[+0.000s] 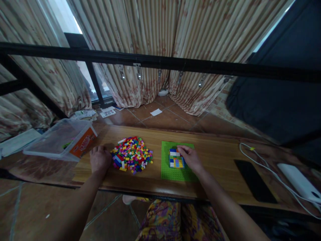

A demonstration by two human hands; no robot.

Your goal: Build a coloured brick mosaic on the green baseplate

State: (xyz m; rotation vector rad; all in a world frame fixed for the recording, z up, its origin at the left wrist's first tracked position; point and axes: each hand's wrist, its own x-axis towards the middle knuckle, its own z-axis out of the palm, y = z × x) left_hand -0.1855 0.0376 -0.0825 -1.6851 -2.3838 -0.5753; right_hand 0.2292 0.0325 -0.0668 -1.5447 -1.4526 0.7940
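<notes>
My right hand [190, 156] has its thumb and forefinger pinched together at the far right corner of a small toy brick build [175, 160]. A brick between the fingertips is mostly hidden by them. The build has blue, white, yellow and other coloured bricks, and it sits on a green baseplate [165, 170]. My left hand [100, 158] lies palm down on the wooden board, its fingers apart and holding nothing. It rests beside the left edge of a loose pile of small multicoloured toy bricks [132, 154].
A clear plastic box [50, 145] with an orange label stands at the left. To the right lie a black phone-like slab [254, 180], a white power bank-like block [298, 180] and a white cable [265, 164]. A black metal rail [160, 63] crosses beyond the wooden board [213, 144].
</notes>
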